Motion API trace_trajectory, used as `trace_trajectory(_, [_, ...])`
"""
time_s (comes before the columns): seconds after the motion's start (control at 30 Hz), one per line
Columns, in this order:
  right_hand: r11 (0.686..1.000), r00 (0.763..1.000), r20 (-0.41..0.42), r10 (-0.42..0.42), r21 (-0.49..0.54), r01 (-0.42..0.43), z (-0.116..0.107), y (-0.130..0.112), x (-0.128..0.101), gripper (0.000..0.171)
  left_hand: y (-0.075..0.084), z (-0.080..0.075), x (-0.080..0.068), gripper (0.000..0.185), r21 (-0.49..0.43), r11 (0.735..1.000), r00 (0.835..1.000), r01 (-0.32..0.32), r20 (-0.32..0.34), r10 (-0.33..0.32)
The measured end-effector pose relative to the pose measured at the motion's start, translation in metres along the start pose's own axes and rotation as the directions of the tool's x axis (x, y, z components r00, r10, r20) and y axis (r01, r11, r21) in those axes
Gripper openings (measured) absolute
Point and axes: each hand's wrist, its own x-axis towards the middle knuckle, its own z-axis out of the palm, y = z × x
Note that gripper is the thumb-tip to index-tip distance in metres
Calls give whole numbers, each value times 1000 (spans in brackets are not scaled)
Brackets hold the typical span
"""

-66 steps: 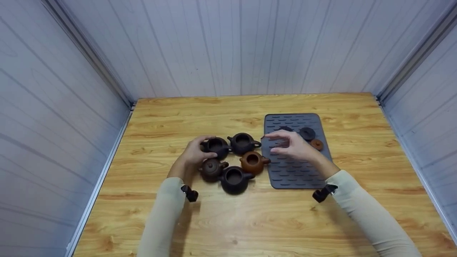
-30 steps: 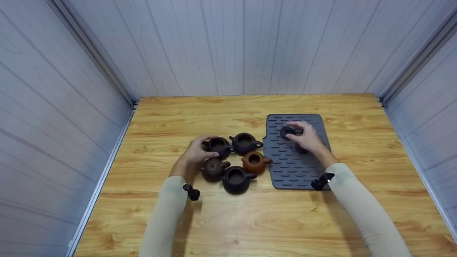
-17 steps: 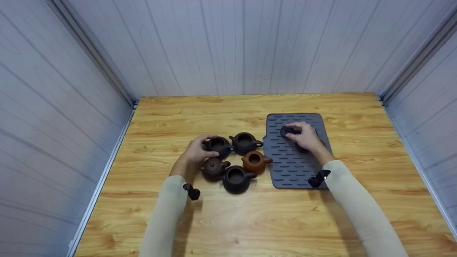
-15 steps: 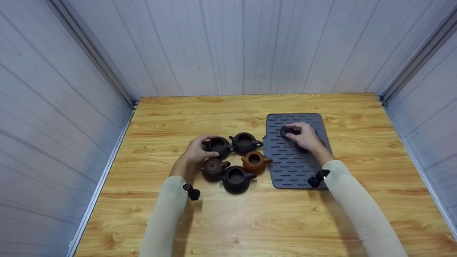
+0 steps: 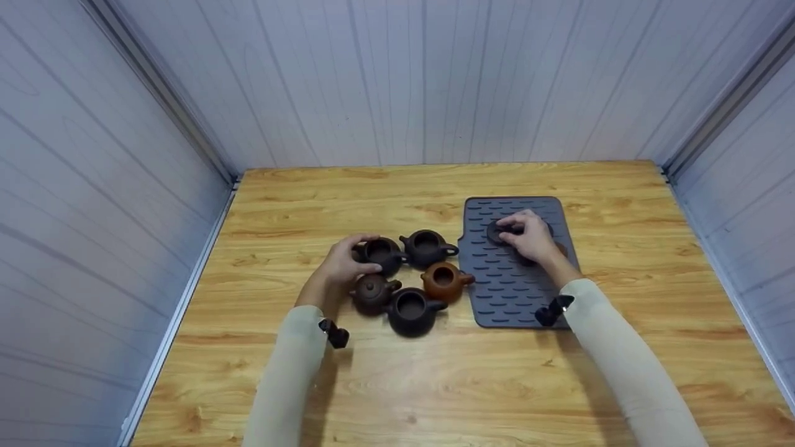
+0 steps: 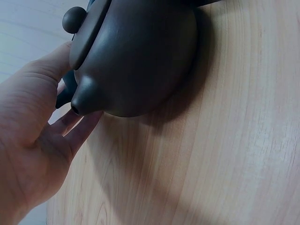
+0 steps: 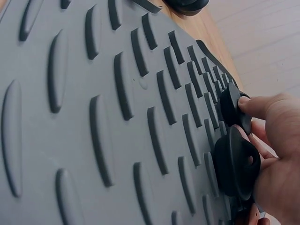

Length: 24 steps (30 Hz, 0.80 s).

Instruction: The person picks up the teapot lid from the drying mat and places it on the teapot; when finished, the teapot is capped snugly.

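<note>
1. Nearest the person on the wooden worktop stands a black lidless teapot, the front one of a cluster of five.
2. Just behind it, to the left, is a dark brown teapot with its lid on; to the right is an orange-brown lidless teapot.
3. The left hand curls round the far-left dark teapot, thumb on its near side and fingers over the far rim. In the left wrist view the fingers lie beside the lidded pot's spout.
4. Beside that gripped pot, to the right, stands another dark lidless teapot.
5. Right of the cluster lies a grey ribbed mat, flat on the worktop.
6. The right hand rests on the mat's far half, fingertips pinching a dark round lid at its edge. The right wrist view shows that lid under a fingertip and a second dark lid close beneath the palm.
7. An orange-brown lid peeps out just right of the hand, on the mat.
</note>
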Motion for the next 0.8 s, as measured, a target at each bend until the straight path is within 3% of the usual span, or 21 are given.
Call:
trace_trajectory(0.17, [999, 1000, -5, -27, 19, 27, 1, -1, -2, 24, 0, -1, -1, 67, 39, 999, 1000, 6, 0, -6])
trace_trajectory(0.8, [997, 999, -35, -35, 66, 37, 3, -1, -3, 24, 0, -1, -3, 67, 20, 1000, 1000, 15, -2, -15])
